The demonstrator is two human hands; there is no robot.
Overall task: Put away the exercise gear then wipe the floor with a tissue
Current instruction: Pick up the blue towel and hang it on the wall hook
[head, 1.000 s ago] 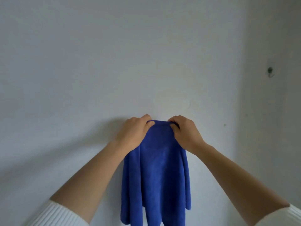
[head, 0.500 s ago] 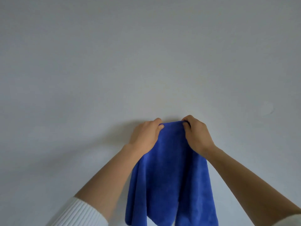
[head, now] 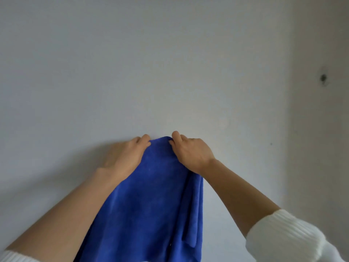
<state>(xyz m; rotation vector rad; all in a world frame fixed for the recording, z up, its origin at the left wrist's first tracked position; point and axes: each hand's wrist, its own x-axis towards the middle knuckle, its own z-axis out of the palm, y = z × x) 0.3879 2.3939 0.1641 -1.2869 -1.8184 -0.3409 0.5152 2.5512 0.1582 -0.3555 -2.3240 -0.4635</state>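
**Blue towel held at the wall**

The blue towel hangs in the lower centre of the frame, its top edge bunched against the pale wall. The left hand grips that edge on its left side, with its fingers curled onto the cloth. The right hand pinches the edge on its right side, fingers closed over it. A white sleeve shows at lower right. A dark mark sits on the side wall at upper right.
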